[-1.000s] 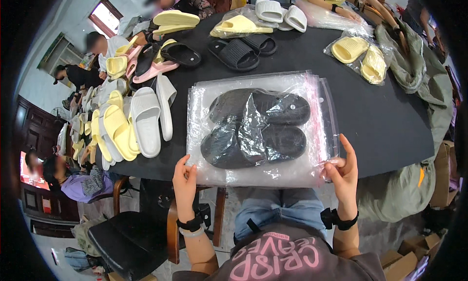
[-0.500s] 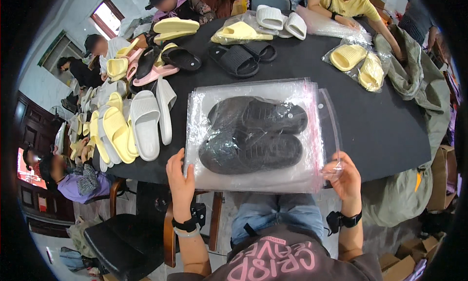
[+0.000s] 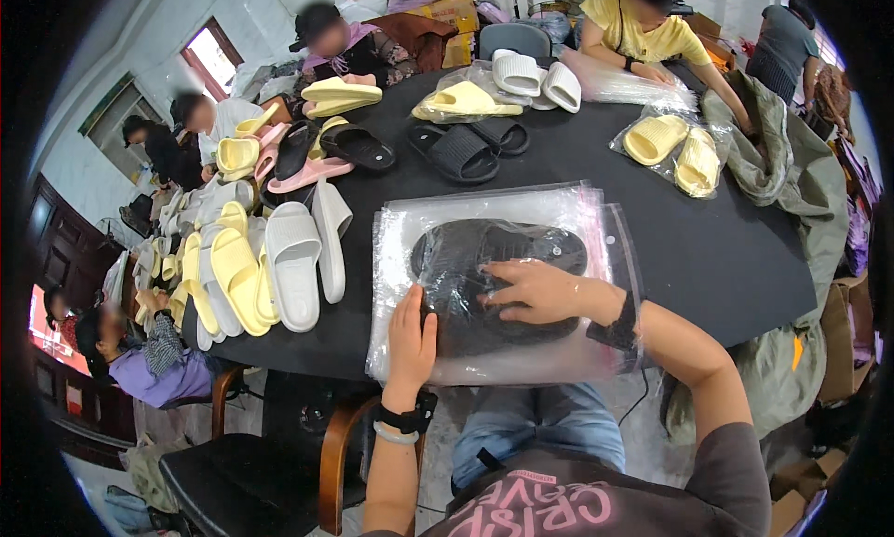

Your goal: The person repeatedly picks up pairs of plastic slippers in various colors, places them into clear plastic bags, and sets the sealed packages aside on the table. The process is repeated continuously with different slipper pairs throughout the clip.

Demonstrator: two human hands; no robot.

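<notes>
Both hands are now laid flat on the clear plastic bag (image 3: 503, 285), where half a second ago its near corners were being pinched; the black slippers (image 3: 503, 285) inside are judged seated and being pressed down. Right hand (image 3: 535, 290) fingers (image 3: 494, 299) are spread across the slippers; left hand (image 3: 410, 337) fingers are held together against their left end. Bag lies on the black counter (image 3: 726, 248), at its near edge.

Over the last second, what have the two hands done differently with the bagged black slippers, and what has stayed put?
Both hands left the bag's lower corners: the right hand now presses flat on the black slippers, the left hand at their left edge. The clear bag remains on the black table.
</notes>
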